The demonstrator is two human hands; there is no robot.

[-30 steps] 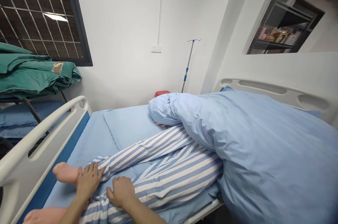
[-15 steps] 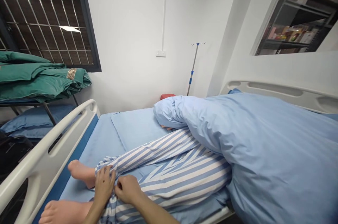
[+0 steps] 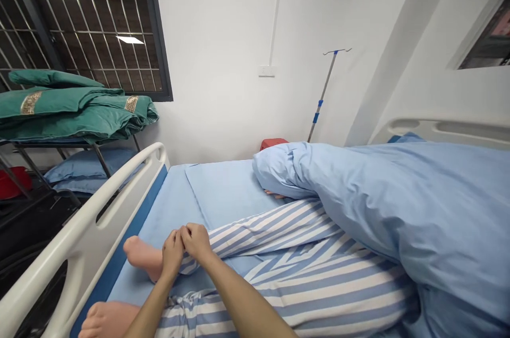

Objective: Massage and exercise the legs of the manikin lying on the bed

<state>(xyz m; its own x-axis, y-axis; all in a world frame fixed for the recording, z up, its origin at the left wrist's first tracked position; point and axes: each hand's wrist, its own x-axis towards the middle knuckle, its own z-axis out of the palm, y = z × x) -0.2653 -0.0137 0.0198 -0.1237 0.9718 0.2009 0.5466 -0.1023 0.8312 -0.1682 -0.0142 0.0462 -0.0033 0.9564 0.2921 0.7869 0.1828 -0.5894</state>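
Blue-and-white striped pajama trousers (image 3: 274, 224) cover the legs of a figure lying on the bed. Its bare far foot (image 3: 144, 255) and near foot (image 3: 107, 319) look smooth, like a manikin's. At the far leg's cuff, my left hand (image 3: 173, 252) is closed on the fabric beside the ankle. Right against it, my right hand (image 3: 196, 241) has its fingers curled around the same trouser leg. The cloth inside both grips is mostly hidden. A light-blue quilt (image 3: 370, 194) hides the figure from the thighs up.
A white bed end board (image 3: 131, 178) rises at the left beyond the feet. Behind it, green folded bedding (image 3: 79, 115) lies on a metal-framed stand. An IV pole (image 3: 324, 88) and a red object (image 3: 273, 143) stand past the bed's far side.
Both hands have moved from the near leg's cuff to the far leg's cuff and come together there. The right hand has closed on the fabric. The view has swung left.
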